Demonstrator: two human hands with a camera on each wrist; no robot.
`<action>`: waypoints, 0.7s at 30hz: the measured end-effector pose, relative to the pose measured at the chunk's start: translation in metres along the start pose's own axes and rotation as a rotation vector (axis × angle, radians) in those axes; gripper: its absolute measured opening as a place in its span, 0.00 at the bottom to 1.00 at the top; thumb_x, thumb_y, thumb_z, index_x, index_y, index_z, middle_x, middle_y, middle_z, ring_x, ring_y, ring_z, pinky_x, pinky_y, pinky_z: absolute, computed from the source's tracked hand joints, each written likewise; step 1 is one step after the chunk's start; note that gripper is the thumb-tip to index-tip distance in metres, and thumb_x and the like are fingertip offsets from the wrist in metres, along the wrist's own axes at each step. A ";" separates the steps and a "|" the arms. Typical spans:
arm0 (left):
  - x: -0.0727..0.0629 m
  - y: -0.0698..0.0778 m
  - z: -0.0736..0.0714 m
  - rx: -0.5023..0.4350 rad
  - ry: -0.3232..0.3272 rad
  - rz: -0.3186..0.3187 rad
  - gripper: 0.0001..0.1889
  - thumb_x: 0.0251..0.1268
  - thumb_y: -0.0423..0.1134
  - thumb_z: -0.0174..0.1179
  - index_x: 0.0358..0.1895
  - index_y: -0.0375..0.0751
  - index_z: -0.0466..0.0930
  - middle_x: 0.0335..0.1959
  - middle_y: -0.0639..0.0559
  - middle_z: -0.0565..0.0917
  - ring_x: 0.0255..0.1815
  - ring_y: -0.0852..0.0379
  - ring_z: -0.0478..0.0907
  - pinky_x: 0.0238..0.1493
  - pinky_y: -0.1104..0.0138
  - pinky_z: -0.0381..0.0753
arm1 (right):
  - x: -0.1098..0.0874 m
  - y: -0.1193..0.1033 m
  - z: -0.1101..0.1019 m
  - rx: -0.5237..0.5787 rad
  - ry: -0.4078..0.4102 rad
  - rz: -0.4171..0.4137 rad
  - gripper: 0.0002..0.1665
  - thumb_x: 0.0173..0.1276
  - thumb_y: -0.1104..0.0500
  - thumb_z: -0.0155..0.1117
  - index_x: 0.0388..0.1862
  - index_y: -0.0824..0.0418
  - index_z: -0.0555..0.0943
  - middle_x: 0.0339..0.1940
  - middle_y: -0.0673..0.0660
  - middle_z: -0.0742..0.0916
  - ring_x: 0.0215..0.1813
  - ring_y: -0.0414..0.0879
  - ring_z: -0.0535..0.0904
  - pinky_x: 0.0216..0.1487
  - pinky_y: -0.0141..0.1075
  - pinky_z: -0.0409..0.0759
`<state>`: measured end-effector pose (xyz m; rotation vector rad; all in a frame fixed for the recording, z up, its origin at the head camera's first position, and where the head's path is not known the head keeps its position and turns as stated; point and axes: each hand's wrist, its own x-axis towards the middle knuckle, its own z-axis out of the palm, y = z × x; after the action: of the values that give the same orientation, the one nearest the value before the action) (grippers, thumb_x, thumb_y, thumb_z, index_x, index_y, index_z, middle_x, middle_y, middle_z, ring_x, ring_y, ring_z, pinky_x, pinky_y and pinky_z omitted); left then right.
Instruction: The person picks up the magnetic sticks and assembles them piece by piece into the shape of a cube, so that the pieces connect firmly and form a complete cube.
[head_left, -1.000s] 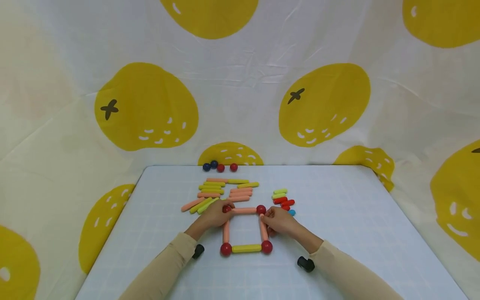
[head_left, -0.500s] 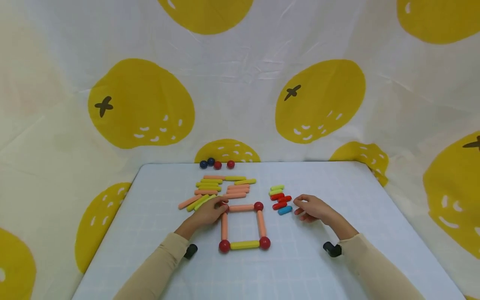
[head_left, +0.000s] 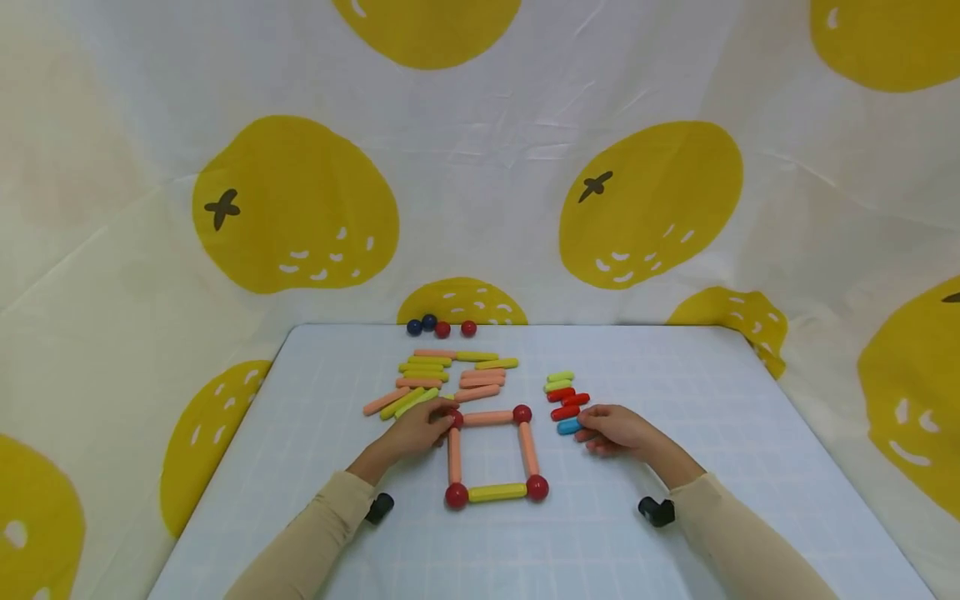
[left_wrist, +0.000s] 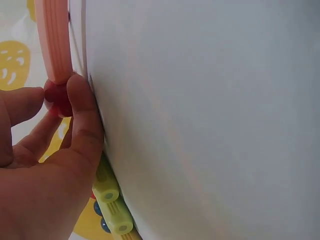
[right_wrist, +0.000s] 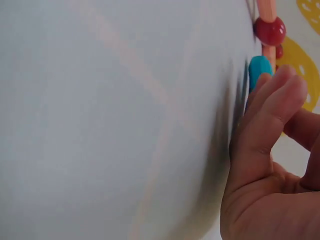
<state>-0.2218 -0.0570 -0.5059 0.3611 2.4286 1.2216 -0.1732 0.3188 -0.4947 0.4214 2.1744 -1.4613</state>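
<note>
On the table, three pink magnetic sticks (head_left: 488,418) and a yellow stick (head_left: 497,492) form a four-sided frame with red balls (head_left: 537,487) at its corners. My left hand (head_left: 422,429) pinches the far-left red ball (left_wrist: 59,95) between thumb and fingers; a pink stick (left_wrist: 54,40) meets that ball in the left wrist view. To the right of the frame, the fingertips of my right hand (head_left: 618,429) are at the near end of a short blue stick (head_left: 568,426), pinching it. Its other end (right_wrist: 259,67) shows past the fingers in the right wrist view.
Short red sticks (head_left: 566,412) and light green sticks (head_left: 558,385) lie just beyond the blue one. Several longer pink and yellow sticks (head_left: 423,376) spread behind the frame. Loose dark blue balls (head_left: 415,327) and red balls (head_left: 468,328) sit along the table's back edge.
My right hand has left the frame's right side, swung right, and come onto the blue stick. My left hand has stayed at the far-left ball.
</note>
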 end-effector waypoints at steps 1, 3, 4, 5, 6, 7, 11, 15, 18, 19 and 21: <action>-0.001 0.001 0.000 0.007 0.001 0.009 0.18 0.79 0.39 0.55 0.67 0.47 0.76 0.44 0.48 0.82 0.31 0.56 0.78 0.35 0.66 0.78 | -0.001 0.000 0.000 0.028 -0.013 -0.007 0.23 0.79 0.48 0.59 0.61 0.64 0.76 0.37 0.52 0.90 0.28 0.41 0.81 0.34 0.28 0.81; -0.002 0.003 0.000 0.026 0.006 0.019 0.18 0.78 0.39 0.56 0.67 0.48 0.77 0.44 0.48 0.81 0.33 0.56 0.78 0.37 0.66 0.78 | -0.004 -0.002 0.001 0.084 -0.035 -0.018 0.25 0.78 0.48 0.59 0.63 0.64 0.76 0.39 0.52 0.91 0.29 0.40 0.81 0.34 0.26 0.80; -0.003 0.005 0.000 0.038 0.009 0.016 0.18 0.78 0.39 0.56 0.67 0.48 0.77 0.45 0.49 0.81 0.34 0.56 0.77 0.38 0.66 0.77 | -0.006 -0.004 0.003 0.104 -0.044 -0.026 0.26 0.78 0.47 0.60 0.64 0.64 0.76 0.40 0.52 0.91 0.29 0.40 0.81 0.34 0.26 0.79; -0.004 0.005 0.000 0.055 0.010 0.018 0.18 0.77 0.39 0.57 0.67 0.48 0.77 0.45 0.49 0.81 0.36 0.57 0.77 0.38 0.66 0.77 | -0.007 -0.006 0.006 0.119 -0.053 -0.033 0.26 0.78 0.47 0.60 0.65 0.63 0.76 0.41 0.52 0.91 0.30 0.40 0.81 0.34 0.25 0.79; -0.004 0.006 0.000 0.064 0.011 0.013 0.18 0.77 0.40 0.58 0.66 0.49 0.77 0.46 0.49 0.81 0.37 0.56 0.77 0.39 0.66 0.77 | -0.009 -0.009 0.010 0.128 -0.061 -0.040 0.27 0.78 0.47 0.60 0.66 0.63 0.76 0.42 0.52 0.91 0.30 0.40 0.80 0.34 0.25 0.78; -0.004 0.007 0.000 0.076 0.012 0.008 0.18 0.77 0.40 0.58 0.66 0.49 0.77 0.47 0.49 0.81 0.38 0.56 0.77 0.40 0.66 0.77 | -0.011 -0.013 0.015 0.141 -0.069 -0.042 0.27 0.78 0.47 0.60 0.66 0.63 0.76 0.43 0.53 0.91 0.30 0.40 0.80 0.34 0.24 0.78; -0.004 0.008 -0.002 0.108 0.003 0.000 0.19 0.76 0.39 0.59 0.67 0.49 0.77 0.50 0.49 0.81 0.42 0.56 0.77 0.42 0.66 0.77 | -0.017 -0.033 0.043 0.165 -0.109 -0.052 0.25 0.79 0.50 0.58 0.66 0.63 0.76 0.47 0.56 0.90 0.31 0.40 0.81 0.35 0.24 0.78; -0.002 0.010 -0.004 0.122 0.002 0.002 0.18 0.76 0.38 0.58 0.66 0.50 0.78 0.51 0.50 0.81 0.44 0.56 0.76 0.43 0.66 0.77 | -0.023 -0.053 0.076 0.186 -0.136 -0.060 0.21 0.80 0.51 0.57 0.62 0.63 0.77 0.47 0.58 0.90 0.30 0.40 0.81 0.34 0.25 0.78; -0.002 0.012 -0.003 0.129 0.001 0.019 0.18 0.75 0.36 0.58 0.65 0.50 0.79 0.50 0.50 0.82 0.44 0.54 0.76 0.45 0.64 0.78 | -0.023 -0.062 0.098 0.235 -0.150 -0.053 0.19 0.80 0.52 0.57 0.60 0.63 0.77 0.46 0.59 0.90 0.29 0.40 0.80 0.32 0.24 0.77; -0.002 0.012 -0.002 0.138 0.003 0.025 0.17 0.75 0.36 0.58 0.64 0.50 0.80 0.50 0.51 0.82 0.45 0.54 0.76 0.48 0.62 0.79 | -0.022 -0.063 0.104 0.247 -0.150 -0.048 0.18 0.80 0.51 0.57 0.59 0.62 0.77 0.46 0.58 0.91 0.28 0.40 0.80 0.30 0.24 0.76; -0.003 0.013 0.001 0.143 0.004 0.036 0.17 0.75 0.36 0.59 0.63 0.50 0.80 0.51 0.50 0.83 0.47 0.53 0.76 0.50 0.60 0.79 | -0.020 -0.064 0.114 0.284 -0.135 -0.034 0.17 0.81 0.52 0.56 0.58 0.62 0.77 0.46 0.58 0.91 0.27 0.39 0.80 0.30 0.23 0.77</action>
<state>-0.2185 -0.0501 -0.4952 0.4459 2.5298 1.0671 -0.1635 0.1893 -0.4700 0.3704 1.8843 -1.7716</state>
